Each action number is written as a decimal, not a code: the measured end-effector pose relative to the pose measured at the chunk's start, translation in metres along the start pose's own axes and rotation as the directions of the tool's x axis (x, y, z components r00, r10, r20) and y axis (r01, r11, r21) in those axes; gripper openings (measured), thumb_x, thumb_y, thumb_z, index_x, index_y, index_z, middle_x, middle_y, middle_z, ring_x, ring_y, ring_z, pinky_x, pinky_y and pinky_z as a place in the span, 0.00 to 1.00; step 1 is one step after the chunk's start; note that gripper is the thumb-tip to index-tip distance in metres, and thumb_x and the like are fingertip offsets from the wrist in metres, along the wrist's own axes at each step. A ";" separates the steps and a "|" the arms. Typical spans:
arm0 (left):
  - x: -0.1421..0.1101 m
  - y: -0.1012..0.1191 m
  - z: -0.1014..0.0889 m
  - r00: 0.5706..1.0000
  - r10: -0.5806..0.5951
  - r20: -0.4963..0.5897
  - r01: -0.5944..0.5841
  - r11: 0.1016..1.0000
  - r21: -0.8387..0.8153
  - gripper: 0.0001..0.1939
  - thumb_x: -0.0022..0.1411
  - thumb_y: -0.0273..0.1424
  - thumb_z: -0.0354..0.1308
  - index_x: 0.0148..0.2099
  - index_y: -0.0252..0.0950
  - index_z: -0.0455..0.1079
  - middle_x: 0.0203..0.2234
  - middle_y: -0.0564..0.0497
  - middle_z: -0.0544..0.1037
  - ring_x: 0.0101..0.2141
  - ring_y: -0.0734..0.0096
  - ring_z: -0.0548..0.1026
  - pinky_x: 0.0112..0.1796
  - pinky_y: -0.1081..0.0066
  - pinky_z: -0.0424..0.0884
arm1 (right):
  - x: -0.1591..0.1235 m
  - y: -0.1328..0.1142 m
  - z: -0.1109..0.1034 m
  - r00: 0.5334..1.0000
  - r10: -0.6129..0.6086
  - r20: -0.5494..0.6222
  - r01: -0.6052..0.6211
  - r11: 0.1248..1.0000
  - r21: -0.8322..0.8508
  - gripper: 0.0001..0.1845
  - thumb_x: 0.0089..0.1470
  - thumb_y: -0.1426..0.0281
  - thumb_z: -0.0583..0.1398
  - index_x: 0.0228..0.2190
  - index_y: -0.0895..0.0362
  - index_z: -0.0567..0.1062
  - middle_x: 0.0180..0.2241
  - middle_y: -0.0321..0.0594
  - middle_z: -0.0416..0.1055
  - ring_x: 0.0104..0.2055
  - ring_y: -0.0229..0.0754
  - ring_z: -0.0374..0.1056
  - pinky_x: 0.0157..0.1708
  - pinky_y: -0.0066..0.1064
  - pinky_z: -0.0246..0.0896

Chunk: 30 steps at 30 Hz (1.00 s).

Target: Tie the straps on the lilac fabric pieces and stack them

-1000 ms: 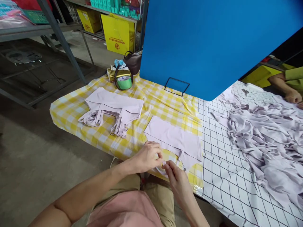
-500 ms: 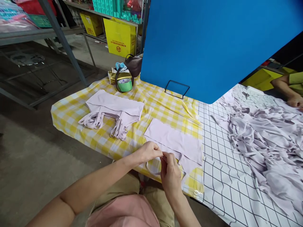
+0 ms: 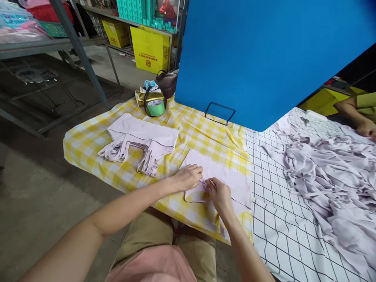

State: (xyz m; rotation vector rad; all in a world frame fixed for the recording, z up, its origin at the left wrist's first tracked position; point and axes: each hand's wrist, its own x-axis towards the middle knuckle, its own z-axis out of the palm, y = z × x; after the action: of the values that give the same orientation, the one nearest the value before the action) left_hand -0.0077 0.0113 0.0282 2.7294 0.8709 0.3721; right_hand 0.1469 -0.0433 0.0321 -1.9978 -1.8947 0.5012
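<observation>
A pale lilac strappy top [image 3: 235, 180] lies flat on the yellow checked cloth in front of me, its straps towards my body. My left hand [image 3: 189, 177] rests over its left part with curled fingers on the fabric; the fingertips are partly hidden. Close beside it, my right hand [image 3: 220, 194] pinches the top near the dark seam line at its middle. To the left, a neat stack of matching lilac tops [image 3: 141, 131] has its looped straps hanging towards the near edge.
A yellow checked cloth [image 3: 88, 145] covers my table. Behind stand a green tape roll [image 3: 155, 108], a dark bag [image 3: 167, 84], and a large blue board [image 3: 249, 62] with a black wire stand [image 3: 220, 113]. Rightward lie heaped lilac garments [image 3: 337, 172], scissors [image 3: 304, 121] and a co-worker's hand [image 3: 367, 127].
Both hands have moved up and away from my body, from the strap area onto the body of the top. The right hand has also shifted slightly right; the stack stays put.
</observation>
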 end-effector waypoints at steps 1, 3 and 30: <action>0.001 -0.001 0.002 0.999 0.033 0.021 -0.034 0.997 0.069 0.06 0.58 0.22 0.51 0.34 0.31 0.69 0.34 0.45 0.71 0.38 0.64 0.68 0.37 0.68 0.66 | 0.003 0.001 0.002 1.000 -0.009 0.003 0.009 1.000 -0.018 0.16 0.56 0.68 0.47 0.27 0.58 0.72 0.23 0.41 0.73 0.26 0.41 0.68 0.28 0.27 0.55; 0.004 -0.004 0.006 0.996 0.075 0.040 -0.081 0.984 0.159 0.09 0.60 0.21 0.48 0.34 0.31 0.69 0.32 0.45 0.71 0.37 0.63 0.68 0.33 0.68 0.66 | 0.007 0.002 0.005 0.999 -0.034 0.009 0.034 0.998 -0.051 0.16 0.56 0.69 0.47 0.25 0.57 0.71 0.22 0.41 0.72 0.25 0.41 0.66 0.27 0.27 0.52; 0.021 -0.024 0.000 0.993 -0.067 0.093 0.091 0.957 -0.276 0.04 0.59 0.25 0.54 0.34 0.31 0.71 0.32 0.48 0.71 0.38 0.68 0.68 0.39 0.73 0.64 | 0.017 -0.008 -0.006 0.974 -0.144 0.175 0.201 0.903 -0.379 0.11 0.50 0.83 0.51 0.26 0.57 0.69 0.27 0.38 0.69 0.27 0.37 0.64 0.25 0.27 0.45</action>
State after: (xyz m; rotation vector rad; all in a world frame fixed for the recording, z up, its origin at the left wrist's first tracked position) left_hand -0.0035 0.0428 0.0245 2.4252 0.8332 0.3359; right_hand 0.1434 -0.0256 0.0408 -2.0425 -2.3962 0.2285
